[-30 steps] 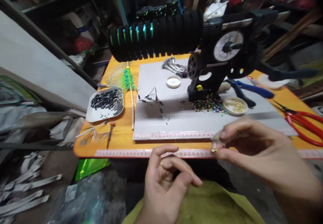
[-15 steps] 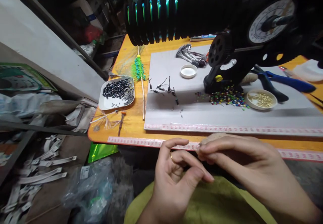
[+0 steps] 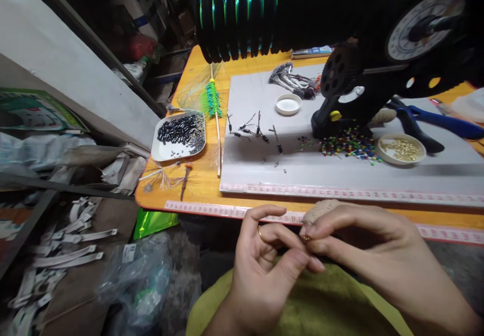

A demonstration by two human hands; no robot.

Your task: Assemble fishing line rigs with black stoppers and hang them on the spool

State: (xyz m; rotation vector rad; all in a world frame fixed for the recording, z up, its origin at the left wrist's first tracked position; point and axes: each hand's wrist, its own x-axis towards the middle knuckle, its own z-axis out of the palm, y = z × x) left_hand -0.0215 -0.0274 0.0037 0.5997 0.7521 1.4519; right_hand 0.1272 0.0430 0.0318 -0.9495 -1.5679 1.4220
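Pinched between right hand (image 3: 363, 247) fingertips (image 3: 310, 232): tiny brass bead (image 3: 304, 237), light, hard, slippery; likely best nipped by its sides. Left hand (image 3: 260, 265) grip closed alongside, contents unclear.

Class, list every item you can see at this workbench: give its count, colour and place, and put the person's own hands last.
table: one, orange, centre.
mat: one, grey, on the table.
winding machine: one, black, at the mat's far edge.
tray: one, white, holding black pieces, left of the mat.
cap: one, white, on the mat.
beads: many, mixed colours, by the machine's base.
dish: one, holding gold pieces, right on the mat.
pliers: one, blue-handled, far right.
left hand: one, ringed, below the table edge.
right hand: one, pinching a tiny gold piece.
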